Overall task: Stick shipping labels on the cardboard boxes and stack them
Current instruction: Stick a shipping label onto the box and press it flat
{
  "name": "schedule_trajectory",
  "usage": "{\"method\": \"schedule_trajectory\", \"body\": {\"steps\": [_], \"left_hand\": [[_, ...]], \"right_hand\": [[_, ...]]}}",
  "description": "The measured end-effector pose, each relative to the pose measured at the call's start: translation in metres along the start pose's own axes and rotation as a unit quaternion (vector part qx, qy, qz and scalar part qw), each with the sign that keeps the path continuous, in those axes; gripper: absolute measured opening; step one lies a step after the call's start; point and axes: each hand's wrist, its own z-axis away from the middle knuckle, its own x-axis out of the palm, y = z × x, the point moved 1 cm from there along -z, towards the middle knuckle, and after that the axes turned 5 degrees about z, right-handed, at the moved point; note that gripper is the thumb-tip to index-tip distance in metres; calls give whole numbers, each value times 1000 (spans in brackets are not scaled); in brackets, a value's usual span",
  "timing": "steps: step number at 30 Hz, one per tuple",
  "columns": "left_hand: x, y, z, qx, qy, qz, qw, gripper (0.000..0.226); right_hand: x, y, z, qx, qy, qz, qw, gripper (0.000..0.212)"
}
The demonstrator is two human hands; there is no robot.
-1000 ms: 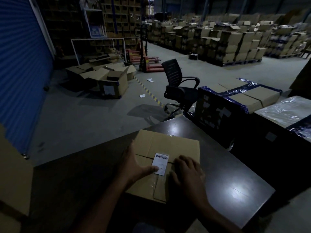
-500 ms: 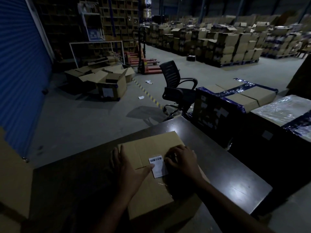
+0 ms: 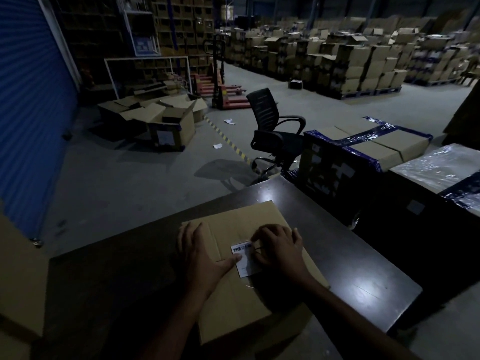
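A brown cardboard box [image 3: 241, 302] lies on the dark table [image 3: 363, 276], its near end past the table's front edge. A white shipping label [image 3: 245, 261] with a barcode sits on the box top by the centre seam. My left hand [image 3: 201, 255] rests flat on the box, its thumb pressing the label's left edge. My right hand [image 3: 279, 252] lies on the box at the label's right side, fingers bent, fingertips pressing its upper right corner.
A black office chair [image 3: 272, 133] stands beyond the table. Blue-taped cartons [image 3: 363, 149] and a plastic-wrapped stack [image 3: 441, 165] stand to the right. A cardboard wall [image 3: 15, 276] rises at the left. Open boxes [image 3: 166, 123] lie on the floor; pallet stacks [image 3: 350, 66] fill the back.
The box has turned and slid toward me, with its near end now over the table edge. Both hands stayed on the label, pressing it down.
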Motion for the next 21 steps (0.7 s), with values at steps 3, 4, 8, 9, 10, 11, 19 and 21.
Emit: {"method": "schedule_trajectory", "body": {"steps": [3, 4, 8, 9, 10, 11, 19, 21], "left_hand": [[1, -1, 1, -14, -10, 10, 1000, 133], [1, -2, 1, -16, -8, 10, 1000, 134], [2, 0, 1, -16, -13, 8, 1000, 130], [2, 0, 1, -17, -14, 9, 1000, 127], [3, 0, 1, -17, -13, 7, 1000, 125], [4, -1, 0, -17, -13, 5, 1000, 125], [6, -5, -3, -18, -19, 4, 1000, 129], [6, -6, -3, -13, -16, 4, 1000, 130]], "right_hand": [[2, 1, 0, -11, -15, 20, 1000, 50], [2, 0, -1, -9, -11, 20, 1000, 51], [4, 2, -2, -5, -7, 12, 1000, 51], [5, 3, -3, -9, -14, 18, 1000, 51], [5, 3, -4, -11, -23, 23, 999, 48], [5, 3, -5, -9, -30, 24, 999, 41], [3, 6, -7, -6, -56, 14, 998, 31], [4, 6, -6, -2, -58, 11, 998, 39]]}}
